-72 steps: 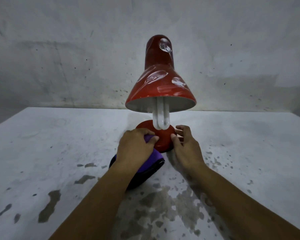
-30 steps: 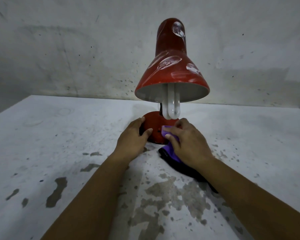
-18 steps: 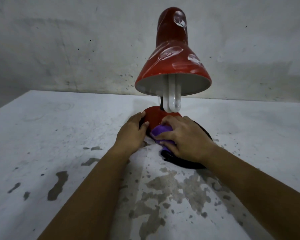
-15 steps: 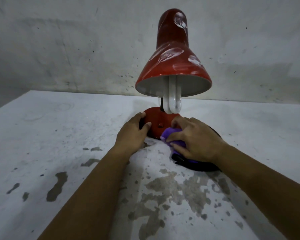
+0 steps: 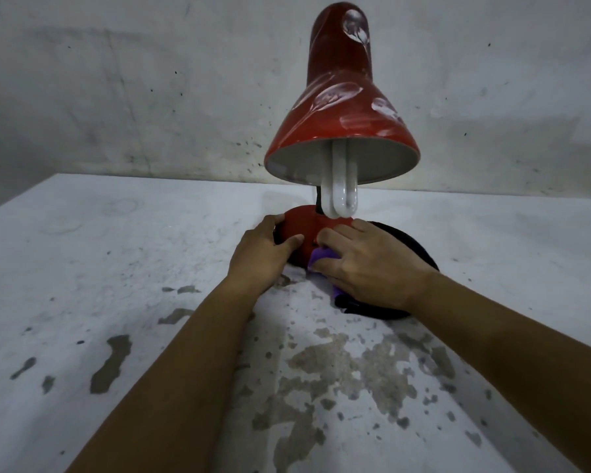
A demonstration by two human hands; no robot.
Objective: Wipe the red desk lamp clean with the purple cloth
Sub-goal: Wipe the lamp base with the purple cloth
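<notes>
At frame centre, left hand [image 5: 260,254] is gripping the unlabelled red desk lamp [image 5: 338,107] base while right hand [image 5: 365,268], fingers curled, is pressing the purple cloth [image 5: 321,256] against it.

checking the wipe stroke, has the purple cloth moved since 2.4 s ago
Yes. The purple cloth has gone from the left of the lamp base to its front right.

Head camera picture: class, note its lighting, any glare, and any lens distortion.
Head view: dim, even light; pale glare streaks on the lamp shade; the bulb is the brightest thing; wide-angle stretch enlarges both forearms near the bottom edge; the table edges splay outward.
</notes>
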